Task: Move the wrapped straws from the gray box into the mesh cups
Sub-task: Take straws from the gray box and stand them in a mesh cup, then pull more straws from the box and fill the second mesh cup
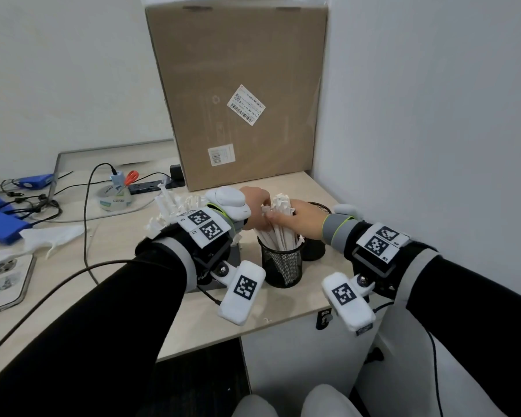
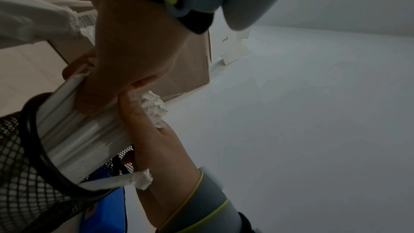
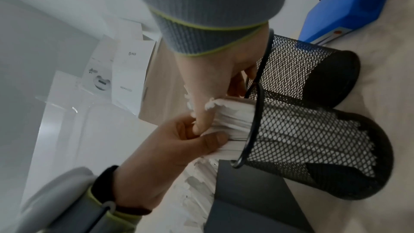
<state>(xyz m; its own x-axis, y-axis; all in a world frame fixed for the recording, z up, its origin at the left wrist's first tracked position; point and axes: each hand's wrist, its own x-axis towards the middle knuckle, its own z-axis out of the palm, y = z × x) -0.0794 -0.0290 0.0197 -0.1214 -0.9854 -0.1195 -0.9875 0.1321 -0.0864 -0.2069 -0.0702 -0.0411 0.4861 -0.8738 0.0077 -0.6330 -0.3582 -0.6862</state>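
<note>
Here, a big cardboard box (image 1: 238, 94) stands at twelve o'clock on the desk (image 1: 151, 299). Toward nine o'clock from the cups the gray box (image 3: 253, 199) holds more wrapped straws. At centre a mesh cup (image 1: 282, 263) is packed with a bundle of wrapped straws (image 1: 278, 233); a second mesh cup (image 1: 315, 245) touches it at two o'clock. The left hand (image 1: 254, 206) and right hand (image 1: 298, 219) meet at the bundle's top, fingers and thumbs curled round the paper ends.
</note>
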